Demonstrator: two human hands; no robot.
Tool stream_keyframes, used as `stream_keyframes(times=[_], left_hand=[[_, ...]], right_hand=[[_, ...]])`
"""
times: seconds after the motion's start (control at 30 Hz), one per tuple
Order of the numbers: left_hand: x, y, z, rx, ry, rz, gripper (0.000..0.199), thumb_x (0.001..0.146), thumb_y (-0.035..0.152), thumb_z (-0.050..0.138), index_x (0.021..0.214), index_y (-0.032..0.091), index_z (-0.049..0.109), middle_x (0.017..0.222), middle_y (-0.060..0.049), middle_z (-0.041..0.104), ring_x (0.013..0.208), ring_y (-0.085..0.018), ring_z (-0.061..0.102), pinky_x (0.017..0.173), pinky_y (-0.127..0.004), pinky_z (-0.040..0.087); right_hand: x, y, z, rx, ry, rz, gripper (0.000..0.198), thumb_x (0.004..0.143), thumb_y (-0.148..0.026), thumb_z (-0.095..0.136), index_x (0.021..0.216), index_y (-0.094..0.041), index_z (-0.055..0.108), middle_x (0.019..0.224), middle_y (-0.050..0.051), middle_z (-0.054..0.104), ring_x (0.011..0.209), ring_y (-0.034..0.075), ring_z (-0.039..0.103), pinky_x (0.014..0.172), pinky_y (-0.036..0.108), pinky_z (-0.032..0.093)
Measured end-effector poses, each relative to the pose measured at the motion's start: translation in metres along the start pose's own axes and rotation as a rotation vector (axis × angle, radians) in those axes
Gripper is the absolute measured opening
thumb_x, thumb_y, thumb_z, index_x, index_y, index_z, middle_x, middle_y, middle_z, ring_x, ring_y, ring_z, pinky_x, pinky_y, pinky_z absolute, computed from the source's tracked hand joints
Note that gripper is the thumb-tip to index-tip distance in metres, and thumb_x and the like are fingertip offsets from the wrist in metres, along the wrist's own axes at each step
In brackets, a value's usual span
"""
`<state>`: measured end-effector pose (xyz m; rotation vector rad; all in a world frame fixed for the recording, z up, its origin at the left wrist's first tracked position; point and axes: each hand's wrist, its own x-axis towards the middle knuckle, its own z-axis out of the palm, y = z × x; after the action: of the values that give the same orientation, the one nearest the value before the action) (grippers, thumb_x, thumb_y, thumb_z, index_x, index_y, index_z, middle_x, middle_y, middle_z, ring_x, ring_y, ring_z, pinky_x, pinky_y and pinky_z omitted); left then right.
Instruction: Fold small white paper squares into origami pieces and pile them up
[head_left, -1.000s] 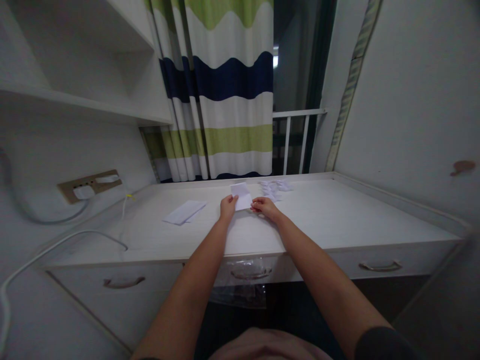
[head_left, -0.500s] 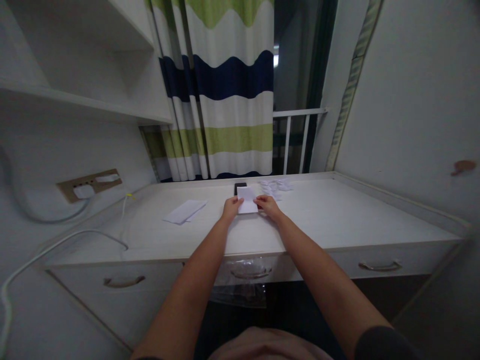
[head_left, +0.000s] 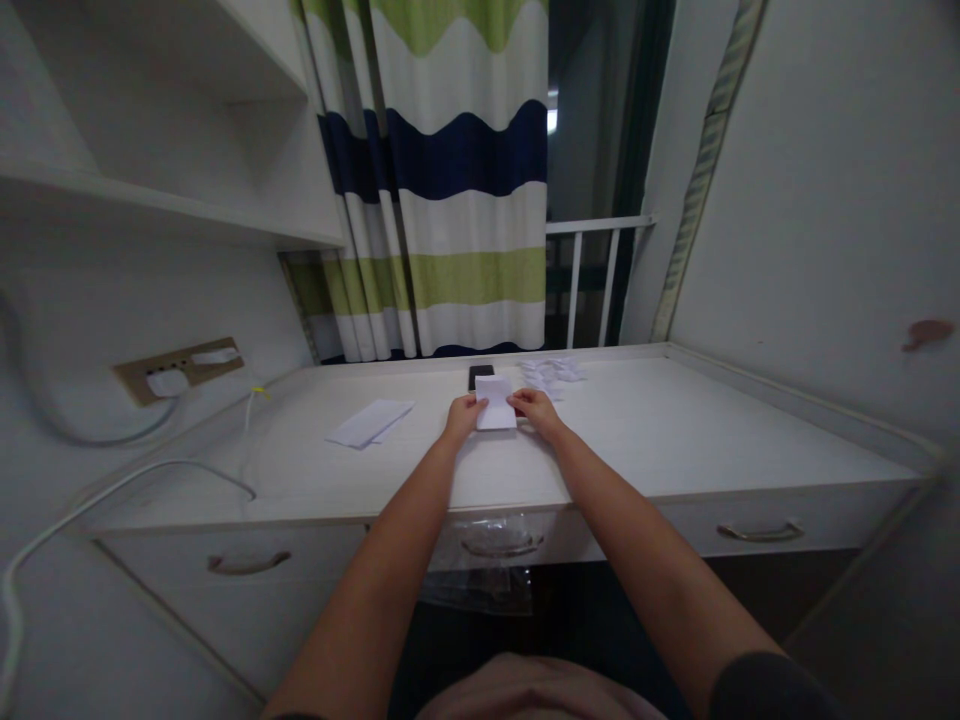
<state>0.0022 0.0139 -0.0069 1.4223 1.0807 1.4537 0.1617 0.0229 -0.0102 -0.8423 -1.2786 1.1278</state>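
Note:
A small white sheet of paper (head_left: 496, 408) is held up between my two hands, just above the desk. My left hand (head_left: 463, 413) pinches its left edge, thumb on the near face. On the opposite edge, my right hand (head_left: 536, 408) grips the paper with closed fingers. Behind the sheet lies a dark phone-like object (head_left: 481, 374), partly covered by the paper. Several folded white paper pieces (head_left: 551, 373) sit in a cluster beyond my right hand. To the left, flat white sheets (head_left: 370, 424) overlap on the desk.
The white desk (head_left: 630, 420) has drawers with metal handles (head_left: 760, 533) along its front. A clear plastic bag (head_left: 480, 588) hangs at the middle drawer. A white cable (head_left: 150, 468) crosses the left end. A striped curtain (head_left: 472, 225) and white railing (head_left: 592, 228) stand behind.
The paper in my hands has shifted very slightly down toward me. Both hands keep their hold, and the other things stay where they were.

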Motion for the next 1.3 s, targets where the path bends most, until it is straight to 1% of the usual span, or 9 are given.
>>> stream_keyframes(times=[0.13,0.3,0.43,0.63,0.77,0.9,1.1,1.3], left_hand=[[-0.0004,0.0001,0.0007,-0.007,-0.029,-0.029,0.017,0.059,0.025,0.068,0.065,0.009,0.065,0.057,-0.002,0.061,0.055,-0.013,0.053,0.055,-0.024,0.039],[-0.0002,0.0012,0.0005,0.031,-0.014,-0.012,0.011,0.060,0.020,0.067,0.062,0.009,0.065,0.055,-0.002,0.061,0.054,-0.013,0.052,0.056,-0.024,0.039],[-0.0001,0.0012,0.0007,0.045,-0.036,0.006,0.008,0.061,0.017,0.064,0.061,0.009,0.065,0.055,-0.001,0.061,0.056,-0.012,0.053,0.057,-0.023,0.039],[0.0005,-0.0020,-0.0002,0.076,-0.039,0.018,0.011,0.061,0.019,0.064,0.065,0.009,0.066,0.060,-0.002,0.063,0.058,-0.013,0.054,0.058,-0.023,0.040],[0.0010,-0.0029,-0.0009,0.083,-0.052,0.018,0.016,0.060,0.023,0.066,0.069,0.009,0.067,0.062,-0.004,0.065,0.060,-0.014,0.055,0.059,-0.024,0.041],[0.0007,-0.0029,-0.0006,0.087,-0.066,0.015,0.017,0.059,0.023,0.067,0.068,0.009,0.067,0.062,-0.004,0.064,0.059,-0.014,0.055,0.058,-0.024,0.042],[0.0005,-0.0034,-0.0002,0.095,-0.083,0.013,0.016,0.058,0.024,0.068,0.065,0.009,0.066,0.059,-0.004,0.063,0.058,-0.015,0.055,0.055,-0.024,0.041],[0.0012,-0.0051,-0.0004,0.123,-0.072,-0.002,0.013,0.060,0.022,0.066,0.064,0.009,0.065,0.058,-0.003,0.062,0.058,-0.015,0.055,0.056,-0.024,0.040]], right_hand=[[-0.0009,-0.0019,0.0001,0.018,0.025,-0.002,0.032,0.040,-0.036,0.077,0.057,-0.017,0.057,0.052,-0.002,0.058,0.052,0.011,0.053,0.056,0.026,0.045],[-0.0020,-0.0044,0.0001,-0.024,0.015,0.002,0.032,0.041,-0.036,0.077,0.055,-0.017,0.057,0.051,-0.002,0.057,0.051,0.011,0.053,0.056,0.027,0.046],[-0.0026,-0.0064,0.0017,0.032,0.043,0.007,0.033,0.039,-0.034,0.078,0.059,-0.017,0.059,0.055,-0.002,0.060,0.054,0.012,0.055,0.058,0.027,0.048],[-0.0034,-0.0064,0.0003,0.008,0.044,0.019,0.032,0.041,-0.034,0.079,0.057,-0.017,0.057,0.054,-0.002,0.060,0.054,0.012,0.056,0.058,0.028,0.049],[-0.0036,-0.0058,-0.0006,-0.011,0.034,0.005,0.032,0.042,-0.035,0.078,0.057,-0.017,0.057,0.054,-0.002,0.060,0.053,0.012,0.056,0.058,0.028,0.049],[-0.0029,-0.0061,0.0004,-0.012,0.045,-0.014,0.030,0.045,-0.034,0.078,0.059,-0.017,0.057,0.054,-0.002,0.059,0.056,0.014,0.057,0.059,0.029,0.049],[-0.0027,-0.0071,0.0003,-0.015,0.048,-0.012,0.032,0.044,-0.035,0.078,0.056,-0.017,0.055,0.052,-0.001,0.057,0.054,0.014,0.056,0.057,0.029,0.048],[-0.0034,-0.0081,0.0013,0.005,0.065,-0.001,0.034,0.042,-0.036,0.079,0.057,-0.017,0.056,0.053,-0.001,0.058,0.055,0.014,0.056,0.057,0.029,0.048]])
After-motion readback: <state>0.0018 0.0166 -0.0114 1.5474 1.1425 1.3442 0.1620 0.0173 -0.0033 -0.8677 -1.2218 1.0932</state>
